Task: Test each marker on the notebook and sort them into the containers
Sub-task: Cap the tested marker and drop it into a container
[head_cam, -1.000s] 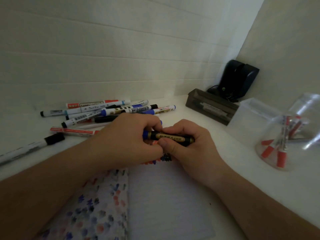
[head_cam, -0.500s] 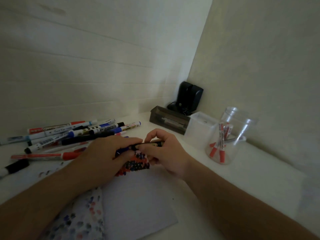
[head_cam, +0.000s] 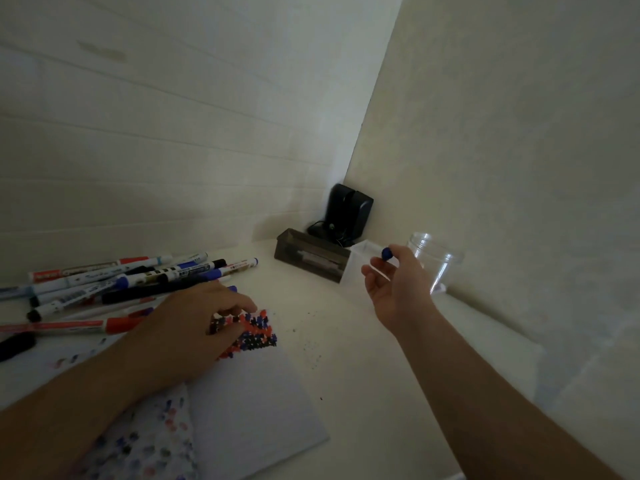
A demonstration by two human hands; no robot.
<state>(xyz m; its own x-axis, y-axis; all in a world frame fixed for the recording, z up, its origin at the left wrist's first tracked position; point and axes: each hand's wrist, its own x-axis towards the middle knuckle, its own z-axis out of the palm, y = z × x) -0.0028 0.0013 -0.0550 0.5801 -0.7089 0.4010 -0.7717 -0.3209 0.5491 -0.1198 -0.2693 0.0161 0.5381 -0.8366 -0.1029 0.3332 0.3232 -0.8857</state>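
Two bare hands in view. Right hand (head_cam: 398,285) is raised at 2 o'clock, fingers curled round a dark marker with a blue cap (head_cam: 387,253); only the blue end shows above the fist, just in front of the clear square plastic container (head_cam: 360,258). Left hand (head_cam: 197,327) rests on the white open notebook (head_cam: 256,403) at 8 o'clock, fingers bent over the patch of red, blue and black test scribbles (head_cam: 258,332); cannot tell if it holds anything. Containers: three, grouped at 1 o'clock, namely the square clear one, a round clear plastic jar (head_cam: 438,261) to its right, and a dark smoked rectangular tray (head_cam: 304,254) to its left, with one whitish marker lying inside it. Loose pile of whiteboard markers (head_cam: 114,282) at 10 o'clock, roughly ten, overlapping so the exact count is unclear; caps red, blue, black. Barrel labels carry printing, too blurred to read, no brand legible. One black speaker pair (head_cam: 349,211) stands in the wall corner at 12 o'clock. Small ink specks dot the white tabletop (head_cam: 346,375) right of the notebook.
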